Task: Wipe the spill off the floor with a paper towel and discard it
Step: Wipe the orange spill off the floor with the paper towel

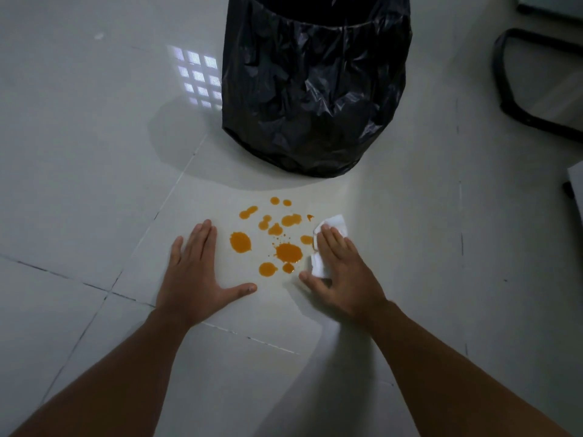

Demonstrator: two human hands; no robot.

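Observation:
An orange spill (287,252) of several drops and blots lies on the white tiled floor (94,184). My left hand (198,269) rests flat on the tile just left of the spill, fingers spread, holding nothing. My right hand (340,269) presses flat on a folded white paper towel (336,223) at the spill's right edge; the towel shows beyond my fingertips and beside my thumb. A bin lined with a black bag (315,89) stands just beyond the spill, its mouth open at the top.
A black chair frame (511,99) stands at the far right, with a pale object (575,190) at the right edge. Dark grout lines cross the floor. Light from a window reflects on the tile left of the bin.

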